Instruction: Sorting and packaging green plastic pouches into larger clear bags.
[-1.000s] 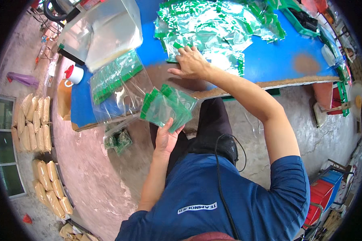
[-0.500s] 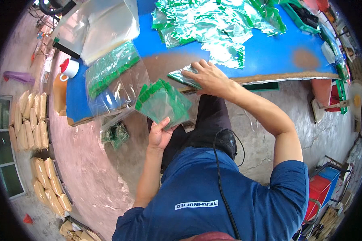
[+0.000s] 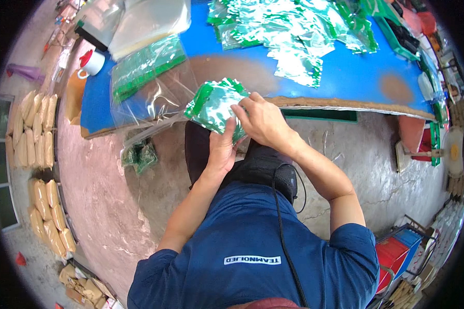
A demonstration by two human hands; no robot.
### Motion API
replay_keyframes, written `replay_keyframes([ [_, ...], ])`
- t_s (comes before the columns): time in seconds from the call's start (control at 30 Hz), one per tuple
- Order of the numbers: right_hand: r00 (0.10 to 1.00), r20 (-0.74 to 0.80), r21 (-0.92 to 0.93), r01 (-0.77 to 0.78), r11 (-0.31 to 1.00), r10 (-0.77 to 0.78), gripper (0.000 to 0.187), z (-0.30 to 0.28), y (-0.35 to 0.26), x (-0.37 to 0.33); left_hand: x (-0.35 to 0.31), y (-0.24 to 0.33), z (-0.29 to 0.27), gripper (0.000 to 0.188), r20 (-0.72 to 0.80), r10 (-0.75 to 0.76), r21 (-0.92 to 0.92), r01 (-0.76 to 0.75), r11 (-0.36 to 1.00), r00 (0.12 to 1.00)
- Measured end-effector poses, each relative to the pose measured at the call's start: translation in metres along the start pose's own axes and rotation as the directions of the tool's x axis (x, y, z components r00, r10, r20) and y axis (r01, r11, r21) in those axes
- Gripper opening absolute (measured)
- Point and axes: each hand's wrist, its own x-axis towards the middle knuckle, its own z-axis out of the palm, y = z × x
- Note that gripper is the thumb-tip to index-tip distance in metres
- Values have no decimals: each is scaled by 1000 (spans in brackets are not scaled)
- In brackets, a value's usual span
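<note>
A stack of small clear plastic packets with green edges (image 3: 214,105) is held over my lap, just off the table's near edge. My left hand (image 3: 223,147) grips it from below, thumb on top. My right hand (image 3: 263,119) closes its fingers on the stack's right side. To the left, a large clear bag (image 3: 162,100) lies on the table with a row of green-edged packets (image 3: 149,67) inside; its open end hangs over the edge. A loose heap of the same packets (image 3: 288,31) spreads over the far middle of the table.
The blue table (image 3: 353,77) has a worn front edge. Large clear bags (image 3: 152,23) lie at its far left beside a white mug with a red lid (image 3: 92,63). A green tray (image 3: 397,36) sits far right. Below are bagged packets (image 3: 139,156) and, right, a red-blue box (image 3: 399,252).
My right hand has left the tabletop with the packets it was on and come to the stack. My left hand has raised the stack slightly and moved it right.
</note>
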Motion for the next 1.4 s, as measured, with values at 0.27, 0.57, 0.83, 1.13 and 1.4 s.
replay_keyframes([
  [0.27,769,-369,34,-550,834,522,48,-10,68,11,8,15,-24,40,-25,-97,4,97,995,995],
  [0.57,996,-77,302,-15,953,40,35,3,42,-14,3,36,-41,46,91,-180,-16,182,983,979],
  [0.83,954,-263,-333,-230,915,144,61,12,161,34,4,23,-45,50,-16,-211,-94,209,973,977],
  [1.13,928,-262,74,-253,965,264,56,-14,124,19,16,10,-56,43,34,-229,-131,231,964,973],
  [1.4,996,69,-131,-49,990,59,56,-6,64,-29,9,16,-55,47,87,-242,-173,254,951,966],
])
